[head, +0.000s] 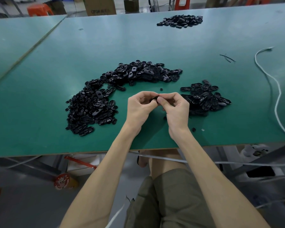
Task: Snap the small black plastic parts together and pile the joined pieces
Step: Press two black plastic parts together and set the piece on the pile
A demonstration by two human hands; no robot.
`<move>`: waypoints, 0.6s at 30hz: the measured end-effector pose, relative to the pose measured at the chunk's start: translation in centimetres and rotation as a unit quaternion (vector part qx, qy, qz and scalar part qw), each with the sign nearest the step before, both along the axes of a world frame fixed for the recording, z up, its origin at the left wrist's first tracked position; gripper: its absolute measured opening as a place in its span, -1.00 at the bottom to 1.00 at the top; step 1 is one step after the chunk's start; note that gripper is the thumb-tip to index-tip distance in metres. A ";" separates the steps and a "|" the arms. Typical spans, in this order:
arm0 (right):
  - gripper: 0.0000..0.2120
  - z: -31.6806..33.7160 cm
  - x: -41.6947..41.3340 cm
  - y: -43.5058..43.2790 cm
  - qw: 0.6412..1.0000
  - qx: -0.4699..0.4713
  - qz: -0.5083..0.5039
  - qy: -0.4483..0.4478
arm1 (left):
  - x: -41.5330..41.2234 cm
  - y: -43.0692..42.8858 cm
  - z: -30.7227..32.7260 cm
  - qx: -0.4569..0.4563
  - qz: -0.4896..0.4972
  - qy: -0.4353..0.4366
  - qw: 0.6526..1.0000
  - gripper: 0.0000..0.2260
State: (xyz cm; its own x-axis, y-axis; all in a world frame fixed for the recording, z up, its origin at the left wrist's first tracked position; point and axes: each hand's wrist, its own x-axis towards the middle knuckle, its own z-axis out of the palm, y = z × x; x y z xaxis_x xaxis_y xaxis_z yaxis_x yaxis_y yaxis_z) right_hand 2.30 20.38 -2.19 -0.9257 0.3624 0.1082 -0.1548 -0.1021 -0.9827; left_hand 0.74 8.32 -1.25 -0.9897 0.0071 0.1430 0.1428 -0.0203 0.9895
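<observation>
Looking down from the head view onto a green worktop [89, 43] strewn with small black plastic parts.

Hands where?

Raised just above the near middle of the worktop, fingertips meeting. Left hand [141, 106] curled, grip clamped on a small black part [154, 98]. Right hand [174, 109] curled too, thumb and fingers pinching the same part from the other side. Mostly hidden by the fingers, so impossible to tell whether one piece or two.

And the other parts?

Gathered in heaps. Left of the hands and beyond them, a large curved heap [138, 73] of oval shells and small round pieces, sweeping from the near left up and across to the right. Just beside the right hand, on its right, a smaller pile [204, 97] of oval pieces. Well apart, near the far edge, a third pile [181, 21]. Near the right wrist, a few loose round bits [194, 129].

Anything else on the worktop?

Along the right side, a white cable [277, 89] snaking toward the near edge. Left of its far end, thin black strips [228, 58] lying crossed.

Around the worktop?

Past the far edge, a cardboard box [99, 5] and an orange stool [38, 10]. Below the near edge, bare forearms and olive shorts [163, 203].
</observation>
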 end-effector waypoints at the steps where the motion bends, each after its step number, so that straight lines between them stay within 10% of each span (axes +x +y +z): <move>1: -0.82 0.0 0.0 0.0 1.000 -0.001 0.000 0.000 | 0.0 0.0 0.0 0.000 0.000 0.000 1.000 -0.81; 18: -0.78 0.0 -0.2 0.0 1.000 -0.014 -0.021 -0.006 | 0.2 1.0 1.8 -0.091 0.046 0.078 0.992 -0.84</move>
